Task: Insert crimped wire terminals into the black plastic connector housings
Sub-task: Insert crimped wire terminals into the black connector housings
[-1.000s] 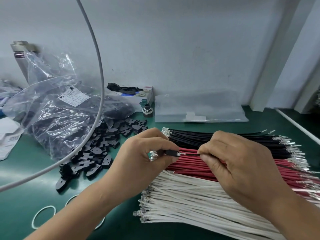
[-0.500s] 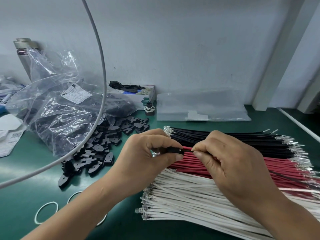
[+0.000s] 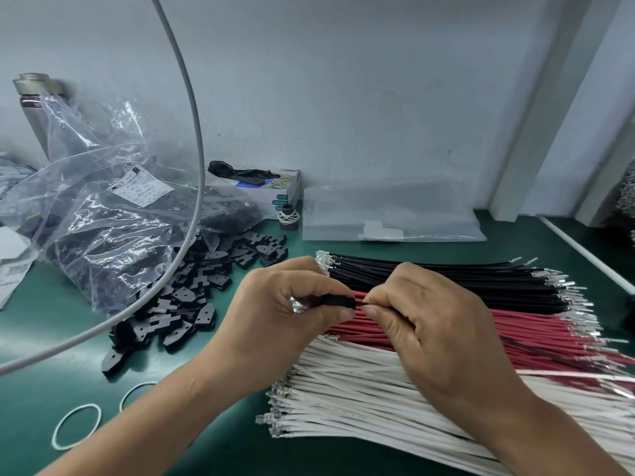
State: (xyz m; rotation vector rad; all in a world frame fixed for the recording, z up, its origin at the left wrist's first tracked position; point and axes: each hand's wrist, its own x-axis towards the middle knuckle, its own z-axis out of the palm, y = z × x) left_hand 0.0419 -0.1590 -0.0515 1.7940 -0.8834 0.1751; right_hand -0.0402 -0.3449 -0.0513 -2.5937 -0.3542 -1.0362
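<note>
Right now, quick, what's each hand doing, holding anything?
Left hand: closed, gripping the black connector housing.
Right hand: closed, fingertips pinching a wire at the housing's end; its colour cannot be told.

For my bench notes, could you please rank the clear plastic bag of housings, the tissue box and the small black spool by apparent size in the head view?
1. clear plastic bag
2. tissue box
3. small black spool

Small black housing [image 3: 338,301] pinched level between both hands' fingertips, thin wire entering its right end; loose black housings [image 3: 192,297] heaped left.
</note>
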